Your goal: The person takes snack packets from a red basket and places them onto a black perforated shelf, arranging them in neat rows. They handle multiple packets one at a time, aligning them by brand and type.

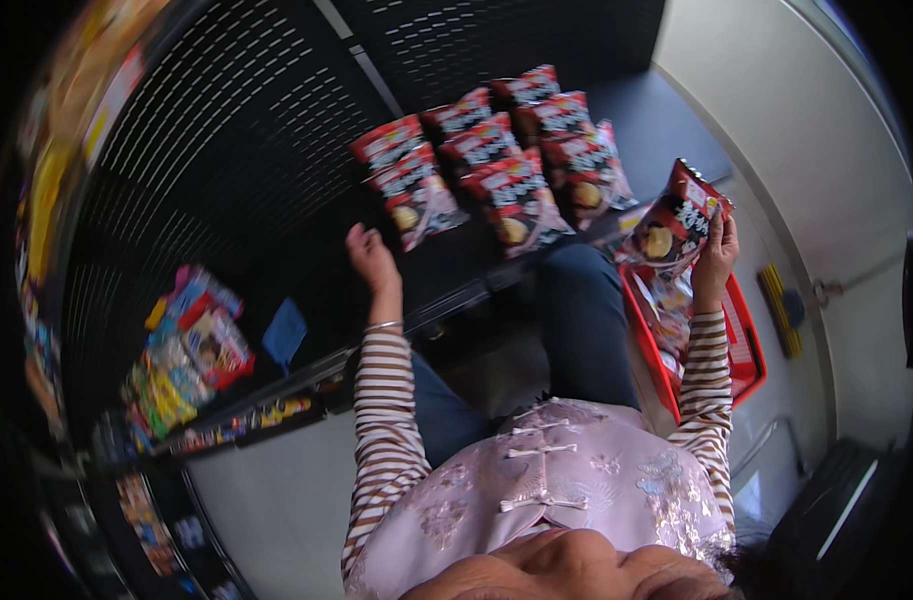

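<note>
My right hand (715, 259) grips the side of a red and black snack bag (670, 221), holding it above a red plastic basket (756, 371). More snack bags (670, 315) lie inside that basket, partly hidden by my forearm. Over the black shelf, my left hand (372, 259) hovers with loosely bent fingers and nothing in it. Beside it, the nearest standing bag (419, 199) belongs to several matching bags in short rows. A middle row is led by another front bag (516, 202), and a right row by a third (587, 176).
Black perforated panels (261, 97) back the shelf. Colourful snack packets (193, 352) and a blue tag (284, 334) are on its left. A yellow mop head (779, 311) is on the floor near the pale wall (809, 135). A dark object (824, 510) stands at lower right.
</note>
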Motion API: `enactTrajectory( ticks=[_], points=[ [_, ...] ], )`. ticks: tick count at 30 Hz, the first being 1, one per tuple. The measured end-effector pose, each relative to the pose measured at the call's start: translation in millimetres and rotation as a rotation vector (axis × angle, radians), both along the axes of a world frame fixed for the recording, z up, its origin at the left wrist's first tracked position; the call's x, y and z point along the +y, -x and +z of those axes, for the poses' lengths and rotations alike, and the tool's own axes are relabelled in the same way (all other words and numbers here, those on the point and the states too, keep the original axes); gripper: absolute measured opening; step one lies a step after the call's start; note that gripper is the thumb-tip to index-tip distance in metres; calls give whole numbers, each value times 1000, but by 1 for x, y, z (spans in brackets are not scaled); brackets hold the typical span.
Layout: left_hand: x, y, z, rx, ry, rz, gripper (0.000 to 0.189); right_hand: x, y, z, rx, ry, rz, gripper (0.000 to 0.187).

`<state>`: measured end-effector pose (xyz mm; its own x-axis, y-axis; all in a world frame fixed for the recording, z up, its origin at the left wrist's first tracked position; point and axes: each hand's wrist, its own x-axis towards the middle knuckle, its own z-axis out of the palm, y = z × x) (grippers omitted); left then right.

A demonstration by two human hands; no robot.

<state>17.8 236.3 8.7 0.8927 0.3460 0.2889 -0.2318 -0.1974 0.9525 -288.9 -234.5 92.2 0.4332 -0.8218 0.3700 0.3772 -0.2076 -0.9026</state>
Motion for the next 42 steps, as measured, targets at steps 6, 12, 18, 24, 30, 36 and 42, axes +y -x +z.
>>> enactTrajectory(
  ticks=[6, 12, 18, 24, 30, 36, 42],
  points=[
    [10, 23, 42, 18, 376, -128, 27, 150, -127, 24, 133, 62, 524, 18],
    [8, 26, 48, 292, 521, -176, 32, 258, -212, 12, 184, 340, 625, 21],
    [-7, 33, 44, 276, 505, -212, 34, 267, -211, 9, 375, 676, 564, 48],
    [-16, 44, 40, 204, 572, -285, 41, 266, -177, -12, 254, 814, 514, 58],
    [-28, 55, 41, 71, 17, -235, 35, 269, -163, -27, 486, 797, 626, 79],
    [-40, 58, 31, 74, -207, -185, 42, 264, -156, -25, 487, 781, 590, 75],
    [-43, 58, 33, 1, -245, -133, 55, 262, -161, -27, 467, 832, 512, 69]
  ],
)
